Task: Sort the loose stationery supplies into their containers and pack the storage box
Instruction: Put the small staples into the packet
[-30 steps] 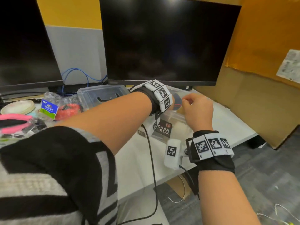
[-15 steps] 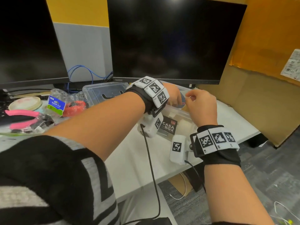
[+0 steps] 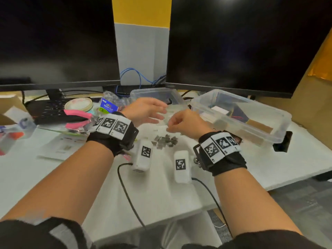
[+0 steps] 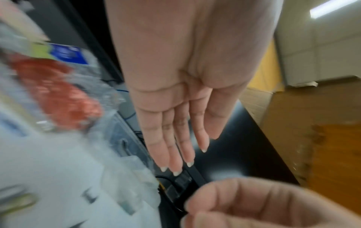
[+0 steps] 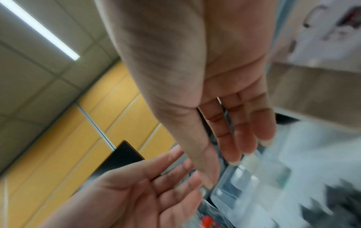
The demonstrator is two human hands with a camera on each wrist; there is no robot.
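Observation:
Both hands hover over the middle of the white desk (image 3: 161, 194), above a pile of small grey metal pieces (image 3: 165, 141). My left hand (image 3: 149, 110) is flat, fingers straight, and holds nothing; the left wrist view shows its bare palm (image 4: 175, 146). Right beside it, my right hand (image 3: 179, 121) has curled fingers that seem to pinch a small clear plastic case (image 3: 171, 113). Though blurred, that case (image 5: 250, 177) lies at the fingertips in the right wrist view. The clear storage box (image 3: 269, 135) stands open at the right with items inside.
A second clear tub (image 3: 152, 93) stands behind the hands. To the left are a bag with a blue label (image 3: 107, 106), a tape roll (image 3: 79, 105), pink-handled pliers (image 3: 77, 117) and a leaflet (image 3: 61, 148). Two dark monitors (image 3: 242, 42) stand at the back; the desk edge runs close in front.
Both hands have moved left from the storage box to the middle of the desk. The left hand has spread flat. The metal pile has come into view.

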